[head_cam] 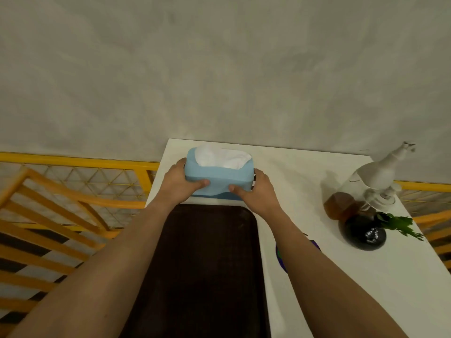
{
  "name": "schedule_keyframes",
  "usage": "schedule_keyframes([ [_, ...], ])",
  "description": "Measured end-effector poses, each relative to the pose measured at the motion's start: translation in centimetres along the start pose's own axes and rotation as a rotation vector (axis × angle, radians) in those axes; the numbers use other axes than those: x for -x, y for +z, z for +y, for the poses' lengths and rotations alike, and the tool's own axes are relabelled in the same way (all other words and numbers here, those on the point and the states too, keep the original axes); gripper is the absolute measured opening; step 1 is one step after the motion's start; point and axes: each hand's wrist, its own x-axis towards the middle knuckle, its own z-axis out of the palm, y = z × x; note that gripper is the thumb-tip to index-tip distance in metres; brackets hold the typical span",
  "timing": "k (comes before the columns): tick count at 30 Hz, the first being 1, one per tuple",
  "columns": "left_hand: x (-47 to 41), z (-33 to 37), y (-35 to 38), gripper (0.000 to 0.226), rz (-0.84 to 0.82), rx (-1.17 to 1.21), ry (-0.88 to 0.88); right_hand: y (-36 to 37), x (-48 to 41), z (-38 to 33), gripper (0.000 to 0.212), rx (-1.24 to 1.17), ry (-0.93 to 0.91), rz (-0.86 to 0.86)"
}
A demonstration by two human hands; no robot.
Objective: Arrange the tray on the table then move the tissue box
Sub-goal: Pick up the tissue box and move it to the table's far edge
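Observation:
A light blue tissue box (pixel 218 175) with white tissue sticking out of its top sits at the far end of the white table (pixel 305 172), close to the wall. My left hand (pixel 181 182) grips its left end and my right hand (pixel 256 191) grips its right end, thumbs on the near face. A dark brown tray (pixel 210 264) lies lengthwise on the table just in front of the box, between my forearms.
To the right stand a white bird-shaped bottle (pixel 380 176), an amber container (pixel 341 206) and a round black vase (pixel 364 234) with a green sprig. A purple-and-green object (pixel 280 257) peeks out by my right forearm. Yellow railings (pixel 73 191) flank the table.

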Motion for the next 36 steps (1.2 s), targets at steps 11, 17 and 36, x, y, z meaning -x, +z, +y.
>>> schedule_keyframes([
  [11, -2.6, -4.4, -4.9, 0.070, 0.068, 0.108, -0.042, 5.5, -2.7, -2.6, 0.065, 0.043, -0.089, -0.086],
  [17, -6.2, -6.1, -6.6, 0.073, 0.100, 0.111, -0.016, 7.7, -7.0, -3.1, 0.068, 0.112, -0.128, -0.106],
  [36, -11.7, -6.2, -8.1, 0.072, 0.016, -0.044, -0.002, 7.7, -12.3, -4.0, 0.069, 0.064, -0.082, -0.118],
])
